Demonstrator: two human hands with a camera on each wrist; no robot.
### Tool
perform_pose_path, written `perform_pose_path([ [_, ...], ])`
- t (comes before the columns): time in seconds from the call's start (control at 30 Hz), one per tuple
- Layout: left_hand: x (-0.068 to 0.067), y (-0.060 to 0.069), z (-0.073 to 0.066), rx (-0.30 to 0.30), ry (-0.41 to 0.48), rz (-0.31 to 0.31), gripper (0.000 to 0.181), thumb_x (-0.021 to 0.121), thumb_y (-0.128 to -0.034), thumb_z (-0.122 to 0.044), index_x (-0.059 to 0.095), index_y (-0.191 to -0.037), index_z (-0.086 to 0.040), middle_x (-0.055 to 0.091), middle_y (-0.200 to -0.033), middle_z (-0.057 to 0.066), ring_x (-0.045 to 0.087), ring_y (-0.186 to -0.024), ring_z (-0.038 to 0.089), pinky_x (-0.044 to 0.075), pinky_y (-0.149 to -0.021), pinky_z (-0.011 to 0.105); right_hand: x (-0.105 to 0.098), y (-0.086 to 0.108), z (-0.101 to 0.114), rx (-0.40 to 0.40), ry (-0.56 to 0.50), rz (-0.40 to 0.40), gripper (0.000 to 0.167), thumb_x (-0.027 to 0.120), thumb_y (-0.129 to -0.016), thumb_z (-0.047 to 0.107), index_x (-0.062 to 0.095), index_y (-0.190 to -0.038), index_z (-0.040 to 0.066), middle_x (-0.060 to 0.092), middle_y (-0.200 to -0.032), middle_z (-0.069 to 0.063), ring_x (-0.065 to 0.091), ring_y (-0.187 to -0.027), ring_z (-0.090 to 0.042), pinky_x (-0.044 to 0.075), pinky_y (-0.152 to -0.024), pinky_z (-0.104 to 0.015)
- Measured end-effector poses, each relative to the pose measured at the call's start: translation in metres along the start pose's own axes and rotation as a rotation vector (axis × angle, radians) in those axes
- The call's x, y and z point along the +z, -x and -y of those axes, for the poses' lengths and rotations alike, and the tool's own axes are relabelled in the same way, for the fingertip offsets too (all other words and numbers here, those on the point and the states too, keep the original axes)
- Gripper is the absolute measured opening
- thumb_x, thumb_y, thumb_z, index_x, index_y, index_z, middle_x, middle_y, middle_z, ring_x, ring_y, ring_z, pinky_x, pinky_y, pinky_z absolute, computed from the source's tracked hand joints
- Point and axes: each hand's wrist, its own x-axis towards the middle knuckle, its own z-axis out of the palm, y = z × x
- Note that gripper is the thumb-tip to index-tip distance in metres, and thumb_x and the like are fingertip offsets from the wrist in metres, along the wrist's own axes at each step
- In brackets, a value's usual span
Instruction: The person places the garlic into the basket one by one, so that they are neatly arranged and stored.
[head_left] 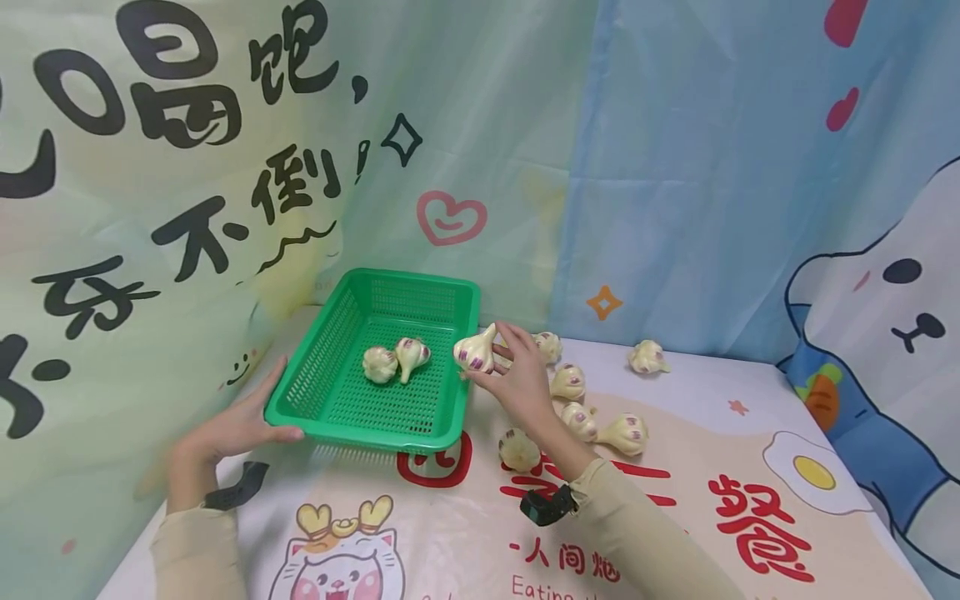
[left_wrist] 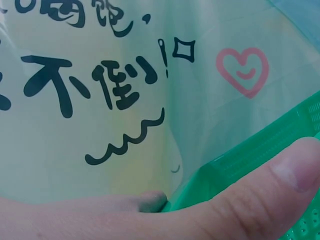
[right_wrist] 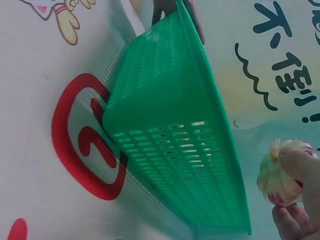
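Note:
A green perforated plastic basket [head_left: 341, 408] stands at the back left of the table, two garlic bulbs [head_left: 380, 364] lying inside it. My left hand [head_left: 243, 417] grips its near left corner, the thumb [left_wrist: 260, 200] over the rim in the left wrist view and the other fingers mostly hidden outside. Above the basket's right rim, my right hand [head_left: 522, 377] pinches a garlic bulb [head_left: 475, 352] between thumb and fingers, its stem pointing up. The right wrist view shows this bulb's rooty end [right_wrist: 275, 150] beside the thumb, higher than the rim.
Several loose garlic bulbs [head_left: 624, 434] lie right of the basket, some behind and under my right forearm. One bulb [head_left: 648, 357] sits apart near the back edge. A printed curtain [head_left: 675, 167] hangs behind the table, and another printed sheet [head_left: 112, 350] hangs on the left.

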Motion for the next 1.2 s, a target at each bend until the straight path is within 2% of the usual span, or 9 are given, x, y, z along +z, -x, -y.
perform_pose_path([
  [0.37, 0.002, -0.002, 0.004, 0.015, 0.018, -0.003, 0.123, 0.079, -0.0755, -0.019, -0.018, -0.151, -0.015, -0.007, -0.157, 0.025, 0.005, -0.141, 0.047, 0.013, -0.105, 0.068, 0.016, -0.024, 0.005, 0.052, -0.005, 0.093, 0.087, 0.084, -0.071, 0.023, 0.039, -0.146, 0.016, 0.04, -0.144, -0.001, 0.058, -0.118, -0.02, 0.054, -0.084, -0.032],
  [0.67, 0.001, -0.003, 0.007, 0.008, 0.014, -0.007, 0.123, 0.079, -0.0754, -0.02, -0.017, -0.151, -0.015, -0.006, -0.157, 0.025, 0.006, -0.141, 0.046, 0.014, -0.106, 0.067, 0.031, -0.045, 0.004, 0.068, 0.089, 0.15, 0.087, 0.082, -0.073, 0.028, 0.037, -0.147, 0.018, 0.038, -0.146, -0.004, 0.058, -0.118, -0.021, 0.054, -0.084, -0.032],
  [1.0, 0.002, -0.005, 0.008, 0.006, 0.013, -0.006, 0.123, 0.08, -0.075, -0.021, -0.017, -0.151, -0.019, -0.004, -0.158, 0.024, 0.011, -0.14, 0.045, 0.016, -0.106, 0.067, 0.043, -0.065, 0.008, 0.067, 0.163, 0.265, 0.085, 0.079, -0.077, 0.028, 0.034, -0.148, 0.013, 0.033, -0.15, -0.01, 0.057, -0.119, -0.023, 0.053, -0.086, -0.032],
  [1.2, 0.001, -0.003, 0.007, 0.001, 0.017, -0.014, 0.123, 0.08, -0.0747, -0.021, -0.017, -0.151, -0.018, -0.003, -0.158, 0.024, 0.012, -0.139, 0.043, 0.017, -0.106, 0.066, 0.052, -0.077, 0.009, 0.059, 0.214, 0.294, 0.087, 0.08, -0.076, 0.029, 0.034, -0.148, 0.011, 0.036, -0.148, -0.011, 0.059, -0.116, -0.023, 0.053, -0.086, -0.032],
])
